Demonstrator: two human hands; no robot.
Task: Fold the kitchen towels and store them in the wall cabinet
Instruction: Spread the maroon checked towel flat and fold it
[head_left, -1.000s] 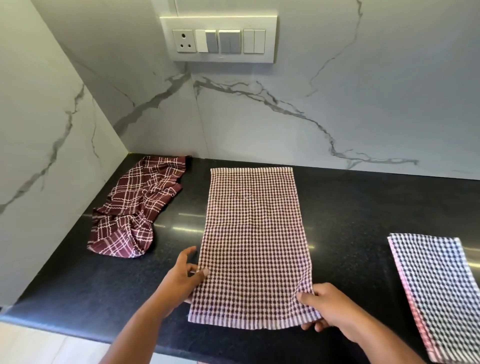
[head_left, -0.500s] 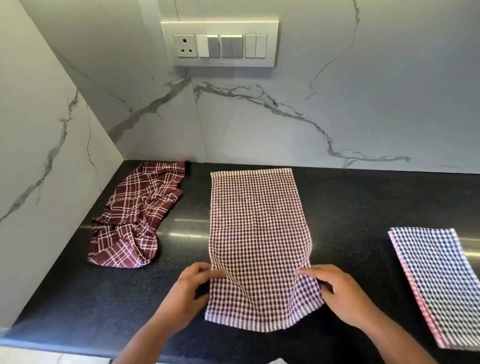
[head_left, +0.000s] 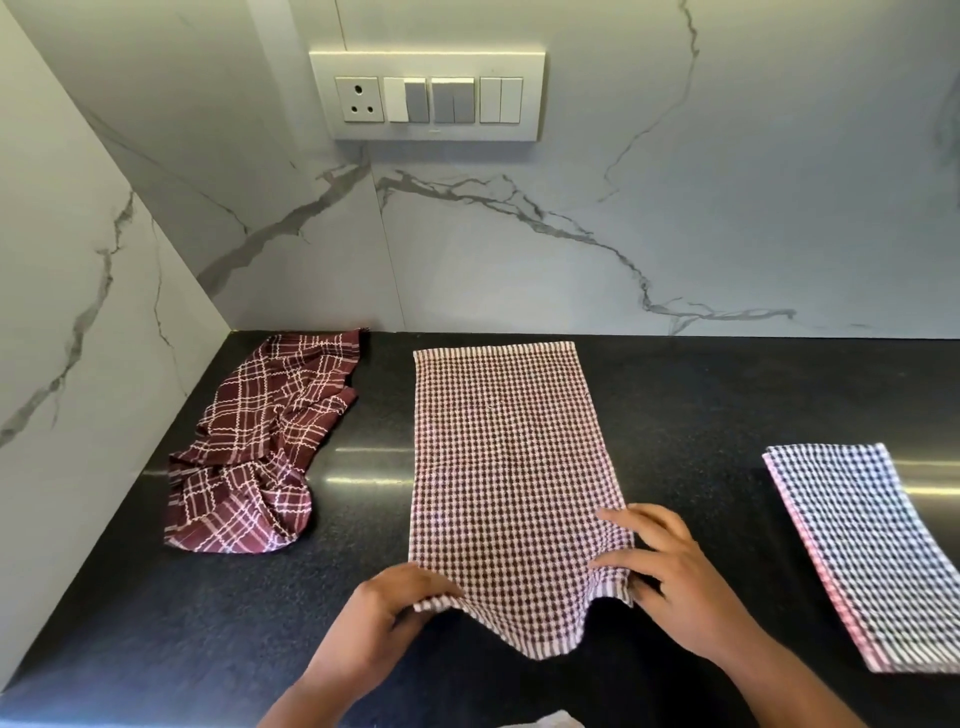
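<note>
Near end of the maroon-and-white checked towel is coming up off the bench. A second ago it was lying flat at the front edge; now both near corners are lifted and pulled in from that edge. Left hand is pinching the near-left corner, fingers curled round the hem. Right hand is pinching the near-right corner, fingers spread on top of the cloth. Hem between them is sagging in a soft loop. Far end is lying flat and square near the back edge.

Reading it as the start of a half fold, near end toward far end. Cabinet isn't in view.

Towel is a thick waffle weave, limp, with a striped hem. Bench is glossy black speckled stone. Plaid towel, thinner cloth, is sitting crumpled at the back-left corner, unfolded. Dark-and-white checked towel with a pink edge is lying folded flat toward the right edge.
</note>
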